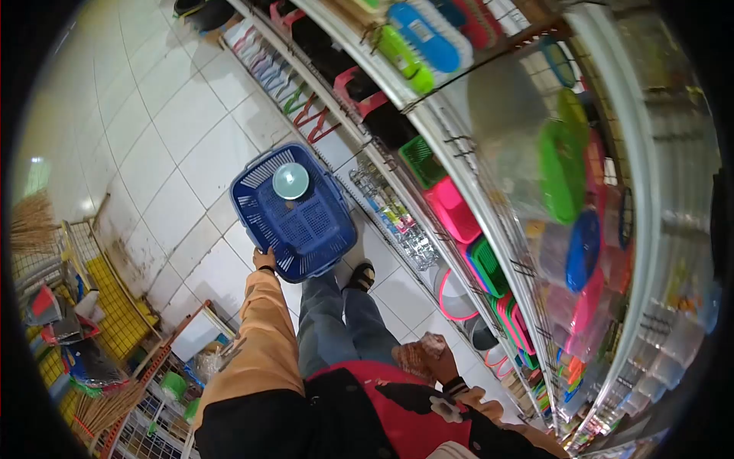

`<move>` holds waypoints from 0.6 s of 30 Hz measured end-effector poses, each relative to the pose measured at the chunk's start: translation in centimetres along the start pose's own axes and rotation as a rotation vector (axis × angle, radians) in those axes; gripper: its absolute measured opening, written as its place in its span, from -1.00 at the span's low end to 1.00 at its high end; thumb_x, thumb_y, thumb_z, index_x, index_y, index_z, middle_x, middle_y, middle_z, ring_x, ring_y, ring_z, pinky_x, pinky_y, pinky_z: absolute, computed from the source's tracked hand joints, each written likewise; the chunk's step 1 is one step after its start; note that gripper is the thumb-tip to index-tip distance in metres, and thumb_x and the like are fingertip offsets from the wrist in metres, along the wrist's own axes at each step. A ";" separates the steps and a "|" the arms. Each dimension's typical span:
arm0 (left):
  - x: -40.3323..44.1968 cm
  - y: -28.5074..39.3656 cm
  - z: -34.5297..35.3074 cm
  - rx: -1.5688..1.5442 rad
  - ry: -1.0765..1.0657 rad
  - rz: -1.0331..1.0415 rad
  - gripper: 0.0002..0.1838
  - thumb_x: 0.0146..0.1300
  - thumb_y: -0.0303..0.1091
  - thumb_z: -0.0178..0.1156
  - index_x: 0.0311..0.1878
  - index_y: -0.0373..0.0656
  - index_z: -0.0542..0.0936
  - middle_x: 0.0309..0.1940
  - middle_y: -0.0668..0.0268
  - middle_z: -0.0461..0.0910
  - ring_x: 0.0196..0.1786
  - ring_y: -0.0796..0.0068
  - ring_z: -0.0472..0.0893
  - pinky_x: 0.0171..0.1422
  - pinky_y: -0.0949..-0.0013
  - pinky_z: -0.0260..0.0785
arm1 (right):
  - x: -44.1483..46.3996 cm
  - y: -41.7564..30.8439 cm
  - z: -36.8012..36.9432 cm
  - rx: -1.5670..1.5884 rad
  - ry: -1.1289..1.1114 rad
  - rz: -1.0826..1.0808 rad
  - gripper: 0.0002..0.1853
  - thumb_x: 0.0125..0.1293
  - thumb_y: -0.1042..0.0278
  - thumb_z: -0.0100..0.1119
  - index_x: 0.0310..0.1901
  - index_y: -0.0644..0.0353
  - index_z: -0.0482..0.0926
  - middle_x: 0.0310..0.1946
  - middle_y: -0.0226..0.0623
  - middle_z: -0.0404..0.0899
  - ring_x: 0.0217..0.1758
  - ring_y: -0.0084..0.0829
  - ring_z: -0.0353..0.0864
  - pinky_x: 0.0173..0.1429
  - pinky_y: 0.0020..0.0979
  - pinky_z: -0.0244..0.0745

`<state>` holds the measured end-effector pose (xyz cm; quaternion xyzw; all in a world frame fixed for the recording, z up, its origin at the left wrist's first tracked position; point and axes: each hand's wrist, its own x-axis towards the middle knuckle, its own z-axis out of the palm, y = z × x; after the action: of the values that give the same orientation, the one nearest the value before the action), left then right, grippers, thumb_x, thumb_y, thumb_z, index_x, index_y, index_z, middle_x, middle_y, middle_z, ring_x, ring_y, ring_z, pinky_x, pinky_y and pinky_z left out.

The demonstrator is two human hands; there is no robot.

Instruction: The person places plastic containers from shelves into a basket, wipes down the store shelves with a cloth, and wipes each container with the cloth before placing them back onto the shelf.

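Observation:
A blue plastic shopping basket (344,229) with slotted sides is in front of my legs. Inside it, toward the far end, lies a small pale-green round bowl (290,180). My left hand (264,258) has its fingers closed over the basket's near left rim. Close to my body on the right, my right hand (442,363) is closed around a crumpled pinkish-brown patterned bundle (414,359), whose kind I cannot make out.
Shelves on the right carry a green basket (421,162), a pink tray (451,208) and clear containers with coloured lids. Hangers (312,121) sit on the low shelf. On the left, wire racks hold packaged goods (92,367) and brooms (30,220). White tiles (164,138) cover the floor.

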<state>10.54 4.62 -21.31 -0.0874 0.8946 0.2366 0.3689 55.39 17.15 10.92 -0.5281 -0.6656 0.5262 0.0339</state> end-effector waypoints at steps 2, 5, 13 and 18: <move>1.2 -1.5 1.7 0.078 0.125 -0.106 -0.22 0.01 -0.07 0.27 0.25 -0.25 0.24 0.20 -0.18 0.24 0.31 -0.07 0.19 0.35 0.13 0.07 | 0.3 -0.5 0.6 0.185 -0.077 0.356 -0.52 0.04 0.24 0.36 -0.02 0.22 0.42 -0.17 -0.31 0.54 -0.08 -0.52 0.51 0.04 -0.48 0.40; 4.4 -4.4 3.9 0.028 0.207 -0.128 -0.26 0.00 -0.13 0.26 0.22 -0.27 0.27 0.17 -0.12 0.29 0.27 -0.01 0.24 0.32 0.17 0.10 | 2.1 -2.7 1.3 0.082 -0.191 0.436 -0.52 0.02 0.16 0.38 -0.09 0.23 0.44 -0.20 -0.31 0.54 -0.12 -0.51 0.52 0.00 -0.46 0.42; 4.2 -3.6 3.3 -0.514 -0.019 0.065 -0.67 0.02 -0.49 0.10 -0.08 -0.34 0.53 -0.30 0.16 0.61 -0.26 0.28 0.58 -0.08 0.32 0.37 | 4.1 -3.6 1.8 -0.018 -0.327 0.603 -0.45 0.05 0.06 0.34 -0.02 0.26 0.42 -0.17 -0.25 0.56 -0.08 -0.47 0.54 0.04 -0.45 0.42; 0.9 -1.9 0.7 -0.430 0.001 0.191 -0.72 -0.06 -0.52 0.03 -0.22 -0.32 0.55 -0.44 0.24 0.58 -0.42 0.38 0.54 -0.32 0.34 0.40 | 4.1 -4.1 0.6 -0.004 -0.165 0.228 -0.49 0.11 0.14 0.26 0.04 0.23 0.39 -0.17 -0.18 0.56 -0.07 -0.35 0.56 0.04 -0.41 0.43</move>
<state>10.96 3.36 -23.10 -0.0791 0.8280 0.4553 0.3174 50.42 20.24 11.58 -0.5552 -0.6028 0.5671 -0.0821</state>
